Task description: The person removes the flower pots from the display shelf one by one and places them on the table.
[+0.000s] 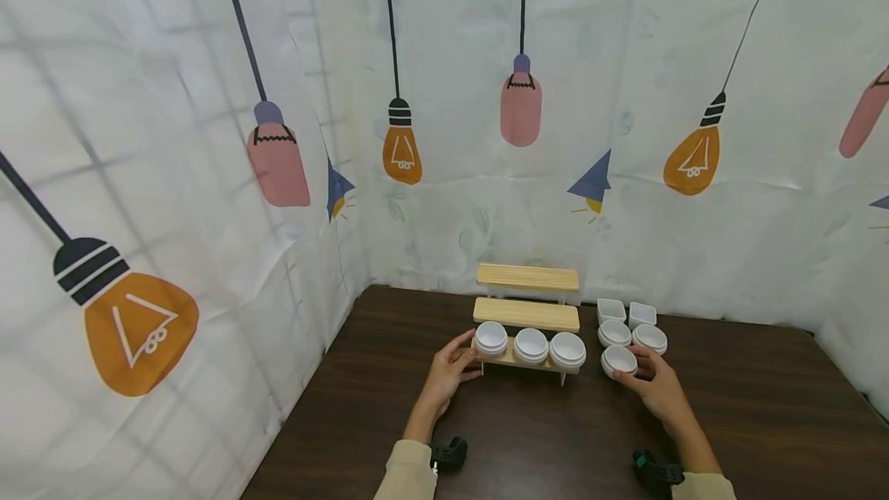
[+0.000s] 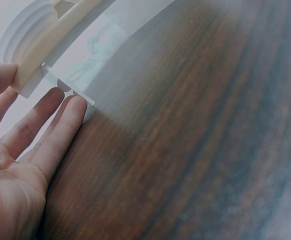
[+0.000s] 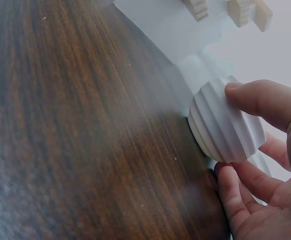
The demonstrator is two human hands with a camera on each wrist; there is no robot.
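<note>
A three-step wooden stand (image 1: 526, 315) sits at the back of the dark table, and three white round bowls (image 1: 531, 346) fill its lowest step. My left hand (image 1: 451, 369) is at the stand's left end: its thumb rests on the shelf end (image 2: 33, 70) and its straight fingers (image 2: 60, 125) touch the leg. A ribbed bowl (image 2: 18, 37) sits just above that end. My right hand (image 1: 656, 388) pinches a ribbed white bowl (image 1: 620, 361) to the right of the stand, with the thumb (image 3: 265, 97) on its rim. That bowl (image 3: 220, 125) is tilted at the tabletop.
Behind the held bowl stand two more round bowls (image 1: 614, 332) and two square white dishes (image 1: 611, 309). The brown wooden table (image 1: 556, 438) is bare toward me. Curtains printed with light bulbs (image 1: 521, 106) close in the back and left sides.
</note>
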